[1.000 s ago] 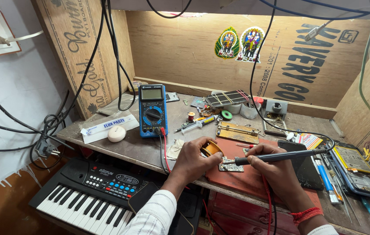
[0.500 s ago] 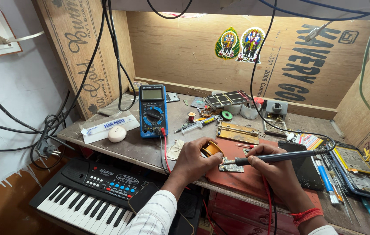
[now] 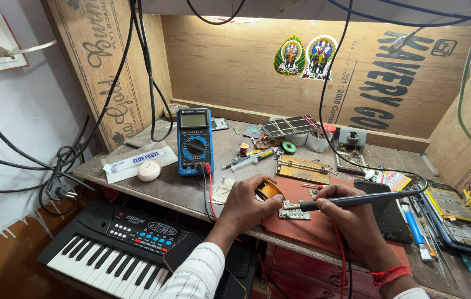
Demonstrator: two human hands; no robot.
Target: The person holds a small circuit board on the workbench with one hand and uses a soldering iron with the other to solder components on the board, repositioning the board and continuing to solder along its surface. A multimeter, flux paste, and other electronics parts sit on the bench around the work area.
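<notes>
Green circuit board [image 3: 294, 210] between both hands | left fingers [image 3: 268, 206] pinning it | right fingers [image 3: 329, 200] gripping soldering iron [image 3: 357, 199]

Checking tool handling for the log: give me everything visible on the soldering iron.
The soldering iron is a slim dark pen-shaped tool with a metal tip, lying nearly level above the reddish mat. The right hand grips its front half like a pen. Its tip points left and meets the small circuit board, which the left hand steadies. A dark cord leaves its rear end toward the right. Whether it is hot cannot be told.
</notes>
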